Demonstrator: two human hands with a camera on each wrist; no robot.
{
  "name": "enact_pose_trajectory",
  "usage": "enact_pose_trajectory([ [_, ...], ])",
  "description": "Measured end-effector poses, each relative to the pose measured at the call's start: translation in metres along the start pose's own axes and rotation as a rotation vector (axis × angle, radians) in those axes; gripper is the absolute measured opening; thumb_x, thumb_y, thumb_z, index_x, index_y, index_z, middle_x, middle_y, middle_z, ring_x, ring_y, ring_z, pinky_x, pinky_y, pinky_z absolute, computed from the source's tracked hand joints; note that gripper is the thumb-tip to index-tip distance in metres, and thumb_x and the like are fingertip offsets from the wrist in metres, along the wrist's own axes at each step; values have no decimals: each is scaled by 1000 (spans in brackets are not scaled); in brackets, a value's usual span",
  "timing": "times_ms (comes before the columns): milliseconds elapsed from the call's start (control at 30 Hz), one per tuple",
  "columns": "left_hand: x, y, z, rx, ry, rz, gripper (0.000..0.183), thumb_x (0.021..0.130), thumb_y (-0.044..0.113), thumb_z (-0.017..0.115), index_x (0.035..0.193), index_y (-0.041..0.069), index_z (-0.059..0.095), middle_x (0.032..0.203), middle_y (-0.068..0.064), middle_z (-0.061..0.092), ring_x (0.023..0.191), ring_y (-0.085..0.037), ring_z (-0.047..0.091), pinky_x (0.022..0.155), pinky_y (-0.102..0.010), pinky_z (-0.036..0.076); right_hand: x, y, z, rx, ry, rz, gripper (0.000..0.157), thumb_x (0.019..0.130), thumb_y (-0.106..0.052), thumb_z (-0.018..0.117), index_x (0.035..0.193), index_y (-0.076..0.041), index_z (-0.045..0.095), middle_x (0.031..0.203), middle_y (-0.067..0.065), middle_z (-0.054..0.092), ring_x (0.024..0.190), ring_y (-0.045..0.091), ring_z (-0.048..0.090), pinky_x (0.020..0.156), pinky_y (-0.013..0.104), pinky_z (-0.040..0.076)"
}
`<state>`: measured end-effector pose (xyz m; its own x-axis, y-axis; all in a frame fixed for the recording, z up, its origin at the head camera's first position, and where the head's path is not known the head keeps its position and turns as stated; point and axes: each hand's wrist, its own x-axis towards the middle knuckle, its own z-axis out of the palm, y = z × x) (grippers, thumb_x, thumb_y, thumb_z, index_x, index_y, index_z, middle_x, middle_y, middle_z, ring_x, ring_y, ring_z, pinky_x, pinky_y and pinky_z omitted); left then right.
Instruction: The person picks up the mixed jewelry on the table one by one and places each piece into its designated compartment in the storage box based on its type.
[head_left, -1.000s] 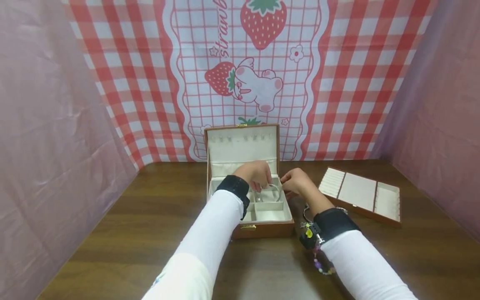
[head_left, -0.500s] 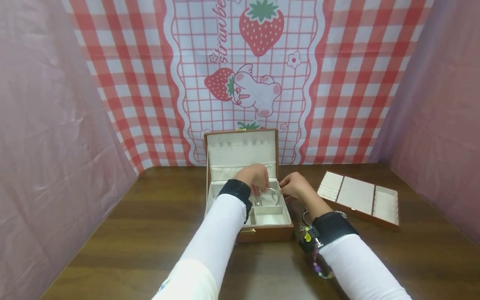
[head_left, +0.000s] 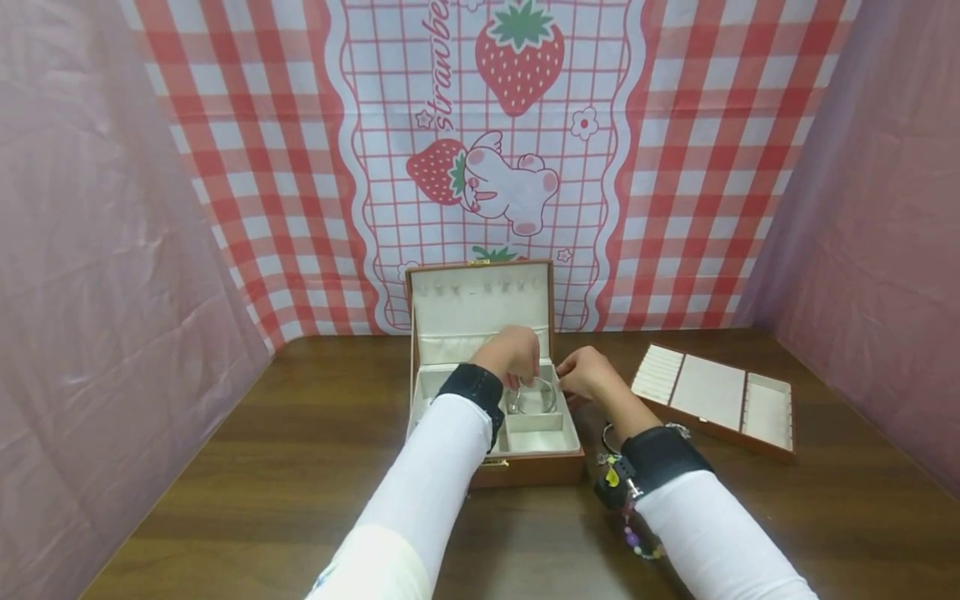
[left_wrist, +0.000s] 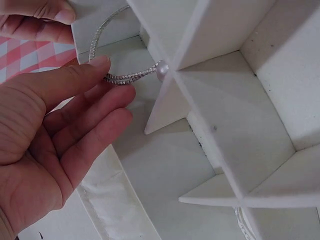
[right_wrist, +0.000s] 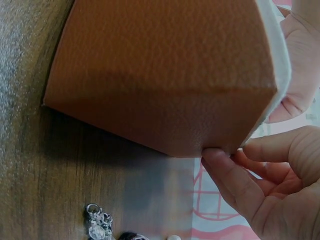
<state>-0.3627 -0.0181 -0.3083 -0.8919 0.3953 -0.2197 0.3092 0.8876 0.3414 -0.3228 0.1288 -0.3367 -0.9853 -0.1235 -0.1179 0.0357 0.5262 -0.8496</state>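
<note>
A brown jewelry box (head_left: 534, 472) stands with its lid raised, its cream inside split into compartments. My left hand (head_left: 513, 354) is over the back right compartment. In the left wrist view, the thumb and fingers of that left hand (left_wrist: 55, 130) pinch a silvery bracelet (left_wrist: 131, 77) with a pearl at one end, which lies against a divider. The bracelet's ring (head_left: 553, 398) shows inside the compartment. My right hand (head_left: 597, 377) grips the box's right rim near the back; in the right wrist view its fingers (right_wrist: 220, 160) press the brown outer wall (right_wrist: 165, 60).
To the right lies a removable tray (head_left: 716, 392) with ring rolls and two flat sections. Beside my right wrist are a beaded bracelet (head_left: 633, 540) and other jewelry, partly covered by the arm. A strawberry-print cloth (head_left: 495, 167) hangs behind the table.
The head view has tilted slightly, so everything sits a little lower in it. Both hands stay at the box, with the bracelet still in my left hand.
</note>
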Motion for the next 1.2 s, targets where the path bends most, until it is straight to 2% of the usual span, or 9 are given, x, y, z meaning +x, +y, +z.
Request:
enact_pose_trajectory([
  [367,-1,2,1,37,-11,3,11,79,-3,75,77,6,70,69,-6,67,54,-14,64,50,-24,53,-1,1,0,-41,1,-23,28,83,8,61,109,17,63,100,27,64,65,27,68,60,38,59],
  [600,-4,3,-7,60,22,37,7,82,3,76,79,8,71,72,-4,67,56,-14,63,51,-24,53,-1,1,-1,-68,7,-29,28,85,7,61,110,16,62,103,28,64,69,29,69,61,38,59],
  [767,-6,4,-11,57,39,52,9,82,2,75,78,8,71,69,-3,67,56,-14,64,50,-24,51,0,2,-1,-74,11,-32,28,84,7,62,110,16,63,103,28,64,70,30,70,61,38,59],
  [1033,-8,4,-13,104,81,90,9,82,3,74,77,10,72,66,-2,67,62,-17,66,50,-22,50,0,2,-1,-85,17,-36,27,84,6,62,109,15,64,104,29,64,69,29,70,60,37,59],
  [1200,-11,5,-14,121,96,122,7,82,5,74,79,11,73,67,-1,68,61,-15,65,52,-22,50,-2,2,0,-153,24,-57,28,83,4,61,109,14,65,103,28,66,69,28,70,62,37,59],
])
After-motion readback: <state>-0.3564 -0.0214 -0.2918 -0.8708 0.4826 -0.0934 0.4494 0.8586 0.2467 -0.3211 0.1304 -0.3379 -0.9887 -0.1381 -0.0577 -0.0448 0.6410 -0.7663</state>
